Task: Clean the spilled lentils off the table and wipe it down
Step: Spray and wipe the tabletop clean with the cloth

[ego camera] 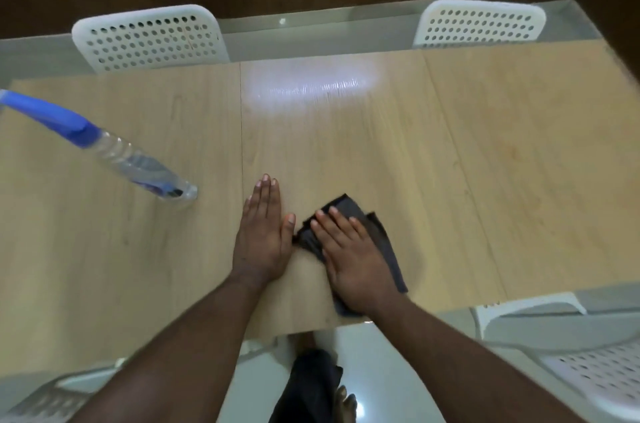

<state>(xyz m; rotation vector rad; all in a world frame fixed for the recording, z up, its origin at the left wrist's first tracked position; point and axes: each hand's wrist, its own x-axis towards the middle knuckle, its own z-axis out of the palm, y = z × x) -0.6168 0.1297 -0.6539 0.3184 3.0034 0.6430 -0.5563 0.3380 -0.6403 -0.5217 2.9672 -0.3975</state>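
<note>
Dark cloth [381, 235] near the desk's [450, 163] front edge | right hand [356, 256] pressing it, fingers straight, slightly spread | left hand [263, 235] flat beside it, fingers together | spray bottle [114, 149] far left

Bare forearms, no sleeves; dark trousers [313, 384]; bare foot [346, 403].

Cloth [382, 239] partly hidden under right hand [353, 260]; spray bottle [104, 145] nozzle cut by left edge.
</note>
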